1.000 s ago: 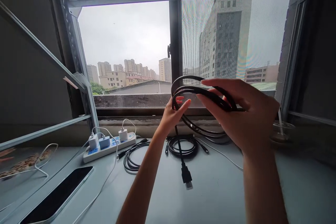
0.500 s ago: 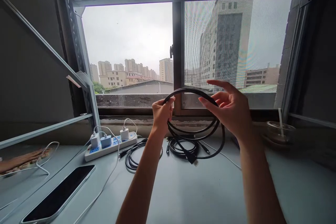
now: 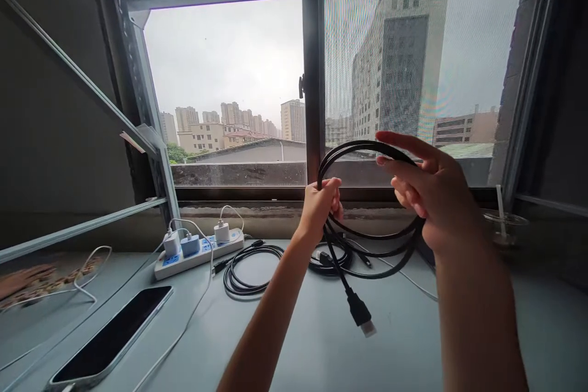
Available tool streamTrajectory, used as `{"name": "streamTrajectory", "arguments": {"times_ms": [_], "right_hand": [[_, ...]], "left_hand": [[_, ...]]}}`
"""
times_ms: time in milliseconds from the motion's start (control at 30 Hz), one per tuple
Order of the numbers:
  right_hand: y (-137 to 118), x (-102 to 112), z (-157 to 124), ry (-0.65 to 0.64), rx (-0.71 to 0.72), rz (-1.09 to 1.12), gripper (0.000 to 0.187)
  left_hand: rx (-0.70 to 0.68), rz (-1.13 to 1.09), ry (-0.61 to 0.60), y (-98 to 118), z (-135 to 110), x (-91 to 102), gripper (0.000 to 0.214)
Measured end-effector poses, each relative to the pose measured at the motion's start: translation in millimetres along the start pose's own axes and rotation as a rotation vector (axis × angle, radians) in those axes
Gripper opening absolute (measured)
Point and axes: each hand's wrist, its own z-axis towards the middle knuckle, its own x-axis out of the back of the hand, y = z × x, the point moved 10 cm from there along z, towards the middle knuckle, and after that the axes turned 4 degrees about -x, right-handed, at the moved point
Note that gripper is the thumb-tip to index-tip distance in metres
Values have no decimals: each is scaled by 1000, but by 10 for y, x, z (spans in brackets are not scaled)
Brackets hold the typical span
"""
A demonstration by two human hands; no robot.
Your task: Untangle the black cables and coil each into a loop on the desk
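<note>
My left hand [image 3: 323,199] is closed around the left side of a loosely coiled black cable [image 3: 351,148], held up above the desk. The cable's loops hang between my hands. One end dangles below my left hand, with a black plug [image 3: 358,309] that has a flat metal tip. At the coil's right side, my right hand [image 3: 432,187] has the cable between thumb and index finger. The index finger reaches out along the top, and the other fingers curl in. Part of the coil is hidden behind this hand.
Two more coiled black cables, one to the left [image 3: 245,288] and one behind the held coil [image 3: 316,266], lie on the desk [image 3: 321,361]. A power strip [image 3: 197,254] with white chargers, a phone [image 3: 110,337] and a lidded cup [image 3: 505,229] stand around. A window is behind.
Both hands have moved right with the coil, which has risen slightly. The plug now hangs lower and nearer to me. My right thumb and index finger have come closer together over the cable.
</note>
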Motion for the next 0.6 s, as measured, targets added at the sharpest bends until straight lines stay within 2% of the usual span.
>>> {"name": "streamTrajectory", "arguments": {"times_ms": [167,300,433,533,600], "right_hand": [[-131,119,-66,110,31,80,25],[-140,135,-99,208,52,216,26],[-160,92,-117,279,170,262,23],[-216,67,-130,285,265,168,22],[-258,104,-150,303,306,124,25]], "left_hand": [[-59,46,10,59,-80,-118,32],[-26,-25,119,47,-115,-42,33],[16,-182,226,-84,-115,24,28],[17,-192,197,-99,-95,4,25],[23,-85,137,-80,-79,-21,27]]}}
